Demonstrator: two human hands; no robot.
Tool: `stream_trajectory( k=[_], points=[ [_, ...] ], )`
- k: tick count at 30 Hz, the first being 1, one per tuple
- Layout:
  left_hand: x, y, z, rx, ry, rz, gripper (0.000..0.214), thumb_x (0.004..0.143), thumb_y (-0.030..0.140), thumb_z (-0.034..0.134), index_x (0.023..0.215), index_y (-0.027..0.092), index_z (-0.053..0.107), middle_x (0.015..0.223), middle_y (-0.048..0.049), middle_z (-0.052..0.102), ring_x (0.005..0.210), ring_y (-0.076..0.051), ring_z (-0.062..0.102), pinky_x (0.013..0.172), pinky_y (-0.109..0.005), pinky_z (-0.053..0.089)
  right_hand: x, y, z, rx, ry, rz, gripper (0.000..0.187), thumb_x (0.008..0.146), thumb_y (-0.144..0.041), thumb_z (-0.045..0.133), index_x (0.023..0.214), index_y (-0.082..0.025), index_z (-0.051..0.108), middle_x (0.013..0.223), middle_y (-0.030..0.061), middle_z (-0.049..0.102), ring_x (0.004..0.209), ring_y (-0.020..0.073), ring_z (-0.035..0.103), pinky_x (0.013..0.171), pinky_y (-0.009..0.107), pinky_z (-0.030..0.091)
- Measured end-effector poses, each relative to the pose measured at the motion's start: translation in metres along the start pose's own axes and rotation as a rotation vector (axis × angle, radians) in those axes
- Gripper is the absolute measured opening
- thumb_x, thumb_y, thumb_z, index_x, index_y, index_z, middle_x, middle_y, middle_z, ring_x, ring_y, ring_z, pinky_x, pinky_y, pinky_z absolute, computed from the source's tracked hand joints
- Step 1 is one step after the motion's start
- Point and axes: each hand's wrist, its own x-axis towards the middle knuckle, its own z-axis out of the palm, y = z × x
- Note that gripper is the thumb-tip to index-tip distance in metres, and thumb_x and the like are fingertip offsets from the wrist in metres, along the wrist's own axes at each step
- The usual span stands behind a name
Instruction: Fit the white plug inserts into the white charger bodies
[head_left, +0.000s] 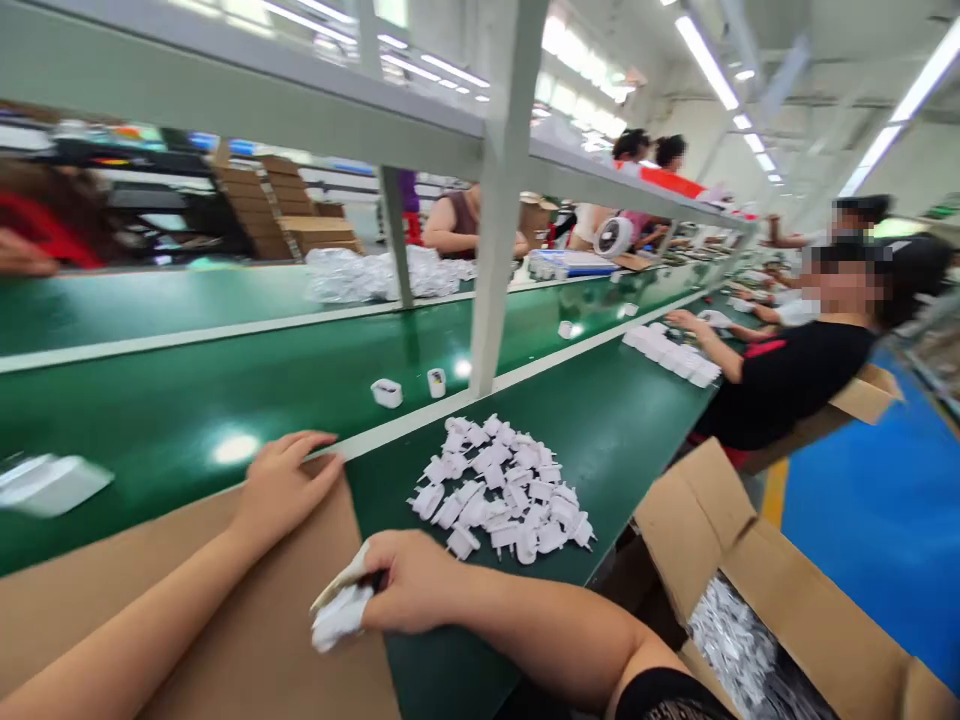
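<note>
My left hand (281,490) rests at the upper corner of a brown cardboard sheet (277,600), fingers stretched out and thumb along its edge. My right hand (409,580) is over the sheet's right edge, thumb and fingers drawn together in a pinch. White and cream material (341,615) shows at its fingertips; I cannot tell whether this is finger covering or a held piece. Just beyond my right hand, a heap of white plug adapter parts (510,490) lies on the green worktable (600,440).
White housings (387,393) sit on the green conveyor (172,420) behind a pale rail. A metal post (502,200) rises ahead. At lower right stands an open carton (795,600) holding silvery packets. A co-worker in black (795,380) sits farther along, near white boxes (671,355).
</note>
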Motion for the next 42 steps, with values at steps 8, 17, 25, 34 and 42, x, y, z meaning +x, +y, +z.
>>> stream_trajectory(
  k=[8,17,25,34,42],
  points=[
    [0.060,0.024,0.030,-0.064,-0.179,-0.266,0.118,0.053,0.059,0.092,0.151,0.014,0.042,0.162,-0.0228,0.039,0.151,-0.042,0.034,0.125,-0.052,0.029,-0.004,-0.025,-0.007,0.268,0.092,0.113,0.045,0.051,-0.046,0.097,0.085,-0.022,0.080,0.087,0.0015,0.076,0.080,0.0191,0.071,0.077,0.031,0.057],
    [0.083,0.025,0.033,-0.234,-0.045,-0.428,0.044,0.076,0.036,0.082,0.112,0.019,0.061,0.113,-0.0100,0.071,0.102,-0.024,0.066,0.089,-0.035,0.050,0.007,-0.037,-0.032,0.381,0.446,0.120,0.045,0.059,-0.052,0.090,0.087,-0.019,0.077,0.083,0.0039,0.076,0.071,0.0146,0.067,0.054,0.021,0.048],
    [-0.044,0.047,-0.059,-0.410,-0.114,-0.303,0.057,0.063,0.058,0.089,0.085,0.021,0.051,0.076,0.0042,0.059,0.067,-0.013,0.050,0.061,-0.027,0.037,0.009,-0.034,-0.043,0.545,0.357,0.242,0.046,0.054,-0.046,0.092,0.086,-0.021,0.071,0.085,0.0015,0.074,0.070,0.0122,0.066,0.050,0.017,0.043],
    [-0.131,0.067,-0.070,-0.493,-0.140,-0.332,0.054,0.063,0.052,0.092,0.093,0.020,0.060,0.092,-0.0018,0.064,0.081,-0.019,0.059,0.069,-0.031,0.046,0.002,-0.040,-0.019,0.154,0.355,0.008,0.043,0.072,-0.044,0.083,0.108,-0.022,0.071,0.083,-0.0025,0.066,0.056,0.0095,0.059,0.054,0.027,0.053],
    [-0.141,0.050,-0.072,-0.666,-0.134,-0.143,0.024,0.083,0.038,0.077,0.097,0.019,0.073,0.098,-0.0076,0.071,0.096,-0.023,0.065,0.087,-0.036,0.052,0.005,-0.052,-0.013,-0.281,0.111,-0.190,0.034,0.081,-0.043,0.080,0.109,-0.024,0.075,0.109,0.0074,0.069,0.092,0.0195,0.068,0.083,0.037,0.059]
  ],
)
